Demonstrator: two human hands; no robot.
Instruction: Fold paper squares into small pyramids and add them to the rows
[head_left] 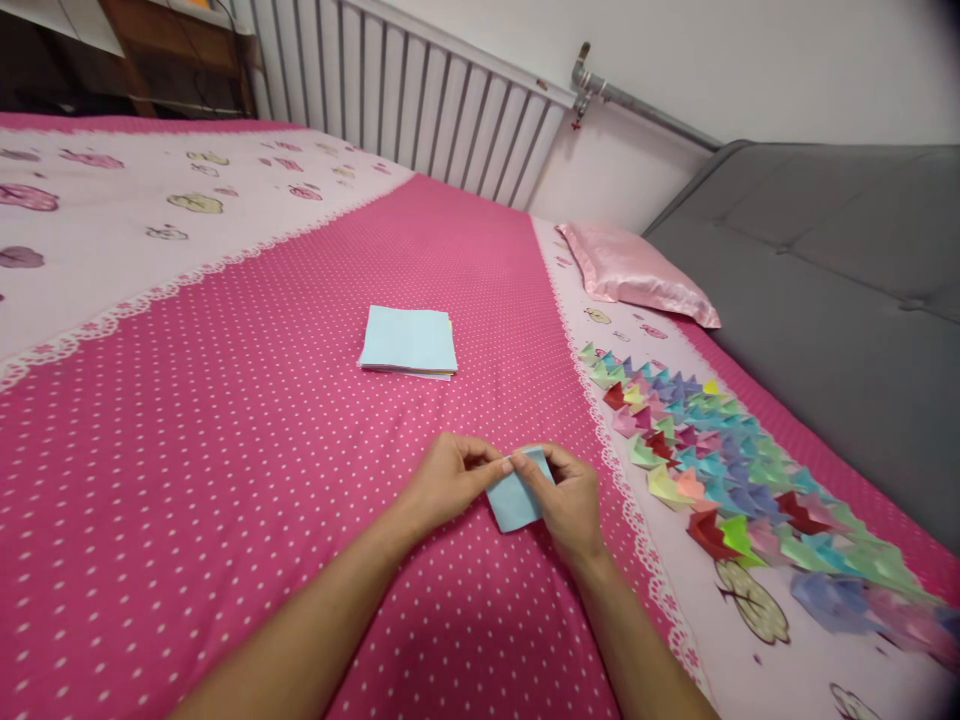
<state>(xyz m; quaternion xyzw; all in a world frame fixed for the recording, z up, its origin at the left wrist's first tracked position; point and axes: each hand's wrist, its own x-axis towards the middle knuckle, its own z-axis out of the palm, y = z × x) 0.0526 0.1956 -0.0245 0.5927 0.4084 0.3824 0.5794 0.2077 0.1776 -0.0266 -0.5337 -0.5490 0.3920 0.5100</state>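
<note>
A small light blue sheet of paper (511, 500), partly folded, lies on the pink dotted bedspread (300, 400) between my hands. My left hand (447, 478) pinches its upper left edge with closed fingers. My right hand (568, 498) pinches the upper right corner, fingers curled over the paper. A stack of square coloured papers (409, 342) with a light blue sheet on top lies further away on the bedspread.
Several folded paper shapes in many colours (720, 470) lie in rows on the pale strip of bedspread to the right. A pink satin pillow (634, 272) rests beyond them. A grey sofa (832, 300) stands on the right, a white radiator (420, 100) behind the bed.
</note>
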